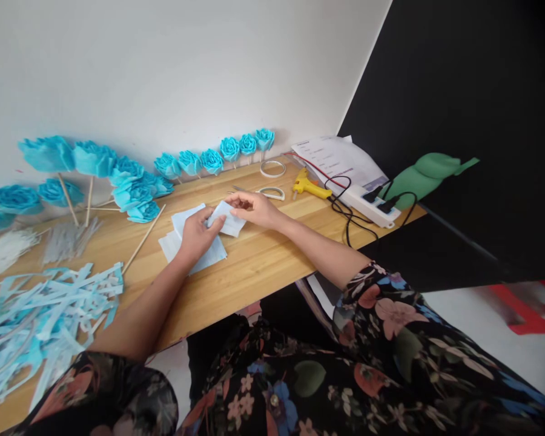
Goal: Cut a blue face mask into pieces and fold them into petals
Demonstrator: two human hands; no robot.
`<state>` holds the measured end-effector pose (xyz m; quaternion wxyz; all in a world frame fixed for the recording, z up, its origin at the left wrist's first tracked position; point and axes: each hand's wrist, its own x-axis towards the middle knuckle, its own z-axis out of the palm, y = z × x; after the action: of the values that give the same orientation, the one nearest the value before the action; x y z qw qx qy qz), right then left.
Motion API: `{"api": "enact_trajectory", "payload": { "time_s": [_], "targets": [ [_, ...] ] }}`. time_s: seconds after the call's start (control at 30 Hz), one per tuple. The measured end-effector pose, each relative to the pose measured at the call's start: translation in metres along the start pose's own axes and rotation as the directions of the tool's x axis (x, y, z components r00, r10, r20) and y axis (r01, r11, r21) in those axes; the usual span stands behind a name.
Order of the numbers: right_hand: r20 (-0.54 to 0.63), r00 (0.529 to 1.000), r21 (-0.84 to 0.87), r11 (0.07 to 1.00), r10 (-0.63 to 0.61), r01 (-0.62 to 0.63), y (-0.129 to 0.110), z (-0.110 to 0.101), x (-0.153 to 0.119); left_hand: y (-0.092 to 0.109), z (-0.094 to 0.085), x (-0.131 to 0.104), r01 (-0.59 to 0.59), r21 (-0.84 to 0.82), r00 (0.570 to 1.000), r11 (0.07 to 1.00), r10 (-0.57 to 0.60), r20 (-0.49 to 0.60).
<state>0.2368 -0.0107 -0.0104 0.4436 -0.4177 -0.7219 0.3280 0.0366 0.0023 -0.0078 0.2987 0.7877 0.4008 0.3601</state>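
Both hands, left hand (196, 235) and right hand (253, 209), gripping pale sheet (227, 219) between them.

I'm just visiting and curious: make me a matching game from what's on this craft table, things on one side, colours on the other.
Things:
1. glue gun
2. paper roses
3. power strip
4. foam shape at the table's right end

Colours:
A. white
B. green
C. yellow
D. blue

Pairs: 1-C, 2-D, 3-A, 4-B

No legible text anywhere.
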Motion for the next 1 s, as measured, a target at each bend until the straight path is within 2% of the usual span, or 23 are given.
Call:
{"api": "enact_trajectory", "payload": {
  "time_s": [0.1, 0.27, 0.4, 0.53, 0.73, 0.9, 1.0],
  "targets": [
    [0.015, 1.0, -0.022, 1.0, -0.007, 0.007, -0.002, 0.001, 0.0, 0.0, -0.001, 0.0, -0.028, 0.049, 0.999, 0.998, 0.03, -0.031],
    [0.013, 0.999, -0.176, 0.984, -0.036, 0.038, -0.002, 0.002, 0.0, 0.003, -0.003, 0.0, -0.067, 0.113, 0.986, 0.991, 0.083, -0.144],
    [0.011, 1.0, -0.174, 0.985, 0.023, -0.02, 0.0, 0.001, 0.0, 0.004, -0.005, 0.001, -0.041, 0.107, 0.991, 0.993, 0.054, -0.124],
    [-0.012, 0.999, -0.135, 0.99, 0.049, -0.05, 0.003, -0.001, 0.001, -0.002, -0.003, 0.003, -0.003, 0.144, 0.999, 0.99, 0.01, -0.049],
    [0.1, 0.99, -0.094, 0.992, 0.097, -0.088, 0.009, 0.003, 0.001, -0.013, 0.001, 0.004, 0.03, 0.202, 0.999, 0.979, -0.032, 0.006],
    [0.096, 0.992, -0.129, 0.989, 0.087, -0.075, 0.008, 0.005, 0.0, -0.013, 0.001, 0.005, 0.018, 0.201, 1.0, 0.979, -0.019, 0.002],
    [0.061, 0.995, -0.164, 0.984, 0.08, -0.069, 0.007, 0.004, 0.0, -0.012, 0.001, 0.005, -0.004, 0.216, 0.999, 0.976, 0.012, -0.039]
  ]
}}
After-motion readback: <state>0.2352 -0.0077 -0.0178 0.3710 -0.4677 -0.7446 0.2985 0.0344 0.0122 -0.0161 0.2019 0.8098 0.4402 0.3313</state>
